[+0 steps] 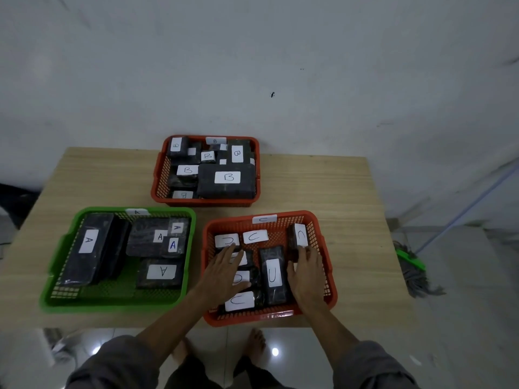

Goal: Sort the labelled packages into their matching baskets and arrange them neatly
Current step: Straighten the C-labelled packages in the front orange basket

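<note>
Three baskets stand on a wooden table. The green basket at the left holds black packages labelled A. A far red basket holds packages labelled B. The near red basket holds packages labelled C. My left hand lies flat, fingers spread, on C packages in the basket's left half. My right hand rests in its right half, fingertips touching the upright C package at the far right. Between my hands lies a long C package.
The table stands against a pale wall. A mop with a green head lies on the tiled floor at the right. My bare feet show on the floor below the table's near edge.
</note>
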{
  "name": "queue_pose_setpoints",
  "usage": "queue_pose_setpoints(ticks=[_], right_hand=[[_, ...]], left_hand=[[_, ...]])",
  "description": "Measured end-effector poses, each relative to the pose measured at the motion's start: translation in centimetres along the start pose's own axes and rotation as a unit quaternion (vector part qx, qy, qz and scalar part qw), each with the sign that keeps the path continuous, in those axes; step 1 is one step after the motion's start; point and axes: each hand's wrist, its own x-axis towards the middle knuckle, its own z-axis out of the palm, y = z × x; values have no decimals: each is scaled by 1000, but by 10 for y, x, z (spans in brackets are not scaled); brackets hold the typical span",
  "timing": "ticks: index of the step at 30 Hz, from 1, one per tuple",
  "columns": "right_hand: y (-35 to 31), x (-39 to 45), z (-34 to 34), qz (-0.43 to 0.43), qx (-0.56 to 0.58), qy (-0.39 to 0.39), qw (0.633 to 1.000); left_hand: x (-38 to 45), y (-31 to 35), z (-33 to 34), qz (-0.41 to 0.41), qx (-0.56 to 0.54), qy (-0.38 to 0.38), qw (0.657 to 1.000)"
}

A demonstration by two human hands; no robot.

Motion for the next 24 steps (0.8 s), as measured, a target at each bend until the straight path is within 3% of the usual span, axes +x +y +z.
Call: queue_pose_setpoints(ticks=[7, 11, 15, 24], right_hand=[[-9, -32, 12, -88, -29, -78, 993], [-9, -50, 16, -112, -24, -105, 988], [-4, -62, 17, -98, -12, -105, 990], [-13, -94, 26, -106, -4, -118, 987]], left_hand=[[-12, 0, 5, 5, 78, -1, 997], [-24, 3, 13, -7, 137, 27, 990], [-33, 3, 18, -6, 205, 2, 979], [-37, -6, 6, 19, 194, 6, 981]])
